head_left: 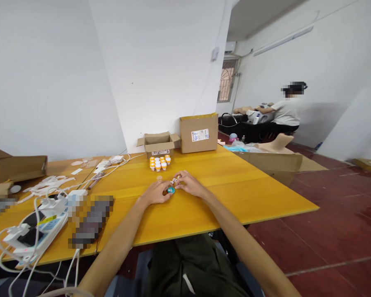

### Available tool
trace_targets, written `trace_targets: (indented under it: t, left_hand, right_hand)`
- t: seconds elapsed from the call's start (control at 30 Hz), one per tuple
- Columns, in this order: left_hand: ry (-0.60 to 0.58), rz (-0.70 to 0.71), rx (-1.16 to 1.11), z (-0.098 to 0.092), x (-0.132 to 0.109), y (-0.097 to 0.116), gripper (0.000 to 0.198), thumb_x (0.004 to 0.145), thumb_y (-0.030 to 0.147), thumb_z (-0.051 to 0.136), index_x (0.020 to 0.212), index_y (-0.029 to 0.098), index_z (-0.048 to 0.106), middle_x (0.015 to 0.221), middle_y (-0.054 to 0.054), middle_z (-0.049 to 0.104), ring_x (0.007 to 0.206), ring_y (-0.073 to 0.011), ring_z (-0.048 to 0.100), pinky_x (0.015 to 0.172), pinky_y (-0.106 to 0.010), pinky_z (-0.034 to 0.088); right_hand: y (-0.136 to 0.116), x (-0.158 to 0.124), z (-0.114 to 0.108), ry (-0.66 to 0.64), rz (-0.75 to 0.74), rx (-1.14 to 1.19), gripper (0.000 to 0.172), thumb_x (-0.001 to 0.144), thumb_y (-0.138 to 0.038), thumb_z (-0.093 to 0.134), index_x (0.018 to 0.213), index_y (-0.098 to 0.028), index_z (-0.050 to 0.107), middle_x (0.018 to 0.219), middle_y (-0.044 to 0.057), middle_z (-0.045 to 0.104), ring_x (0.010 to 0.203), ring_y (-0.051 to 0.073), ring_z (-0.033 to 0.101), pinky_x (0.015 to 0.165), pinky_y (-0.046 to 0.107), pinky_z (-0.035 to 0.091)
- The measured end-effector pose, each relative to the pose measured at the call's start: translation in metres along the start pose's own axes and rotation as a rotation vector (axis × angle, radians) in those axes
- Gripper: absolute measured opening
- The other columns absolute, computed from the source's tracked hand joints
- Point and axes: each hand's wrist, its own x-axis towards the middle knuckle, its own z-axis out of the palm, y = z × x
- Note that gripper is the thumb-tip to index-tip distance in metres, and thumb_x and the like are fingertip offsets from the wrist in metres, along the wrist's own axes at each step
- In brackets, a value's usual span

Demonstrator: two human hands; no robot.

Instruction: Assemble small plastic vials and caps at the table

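Observation:
Both my hands meet at the middle of the yellow table point(235, 185). My left hand point(157, 192) is curled round a small object with a teal cap point(171, 190). My right hand point(189, 184) is closed in a pinch on a tiny white piece point(174, 180) just above that object. What the piece is I cannot make out. A cluster of several small white bottles with orange caps point(159, 163) stands a short way beyond my hands. One loose pale cap point(159, 178) lies between the cluster and my left hand.
A small open cardboard box point(158, 144) and a taller closed one point(198, 133) stand at the table's far edge. White cables, chargers and a power strip point(40, 225) crowd the left side. Another person point(286, 111) works at a dark desk far right.

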Motion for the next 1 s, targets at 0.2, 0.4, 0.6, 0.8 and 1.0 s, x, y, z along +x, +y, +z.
trace_targets:
  t: [0.2,0.4,0.6,0.8,1.0]
  left_hand:
    - [-0.005,0.009,0.011,-0.0012,0.0004,0.001,0.017,0.083,0.031,0.048,0.095,0.022,0.056,0.076,-0.001,0.063,0.072,-0.0184,0.059,0.065,-0.027,0.041]
    - [0.003,0.013,-0.003,-0.0004,0.0013,0.0007,0.016,0.083,0.03,0.049,0.094,0.021,0.056,0.075,-0.002,0.062,0.07,-0.0184,0.058,0.065,-0.027,0.04]
    - [0.01,0.016,0.025,0.0023,0.0007,-0.0004,0.016,0.084,0.033,0.049,0.092,0.021,0.056,0.075,-0.002,0.062,0.071,-0.0186,0.058,0.065,-0.027,0.04]
    - [0.015,0.023,0.036,0.0051,-0.0006,0.0001,0.02,0.086,0.036,0.047,0.096,0.021,0.056,0.076,-0.002,0.064,0.074,-0.0191,0.059,0.067,-0.027,0.041]
    - [-0.013,-0.016,0.031,0.0072,0.0007,0.0008,0.02,0.085,0.035,0.048,0.096,0.021,0.057,0.077,-0.003,0.065,0.073,-0.0193,0.06,0.064,-0.027,0.041]
  right_hand:
    - [-0.0062,0.0022,0.0032,-0.026,-0.007,0.081,0.008,0.077,-0.015,0.069,0.074,-0.023,0.071,0.107,0.005,0.061,0.102,0.021,0.056,0.094,0.041,0.041]
    - [-0.0059,0.0025,0.0073,-0.036,-0.01,0.08,0.011,0.076,-0.012,0.069,0.072,-0.022,0.07,0.107,0.005,0.062,0.101,0.021,0.056,0.092,0.039,0.043]
    - [-0.0051,0.0019,0.009,-0.021,-0.023,0.068,0.012,0.076,-0.012,0.068,0.072,-0.023,0.07,0.105,0.005,0.062,0.101,0.021,0.056,0.091,0.039,0.043]
    - [-0.0057,0.0005,0.0093,-0.017,-0.03,0.066,0.012,0.077,-0.012,0.067,0.072,-0.023,0.069,0.105,0.005,0.062,0.101,0.021,0.055,0.09,0.039,0.043]
    - [-0.0069,0.0005,0.0078,-0.034,-0.029,0.048,0.014,0.077,-0.011,0.067,0.071,-0.023,0.07,0.105,0.005,0.062,0.099,0.021,0.057,0.089,0.04,0.045]
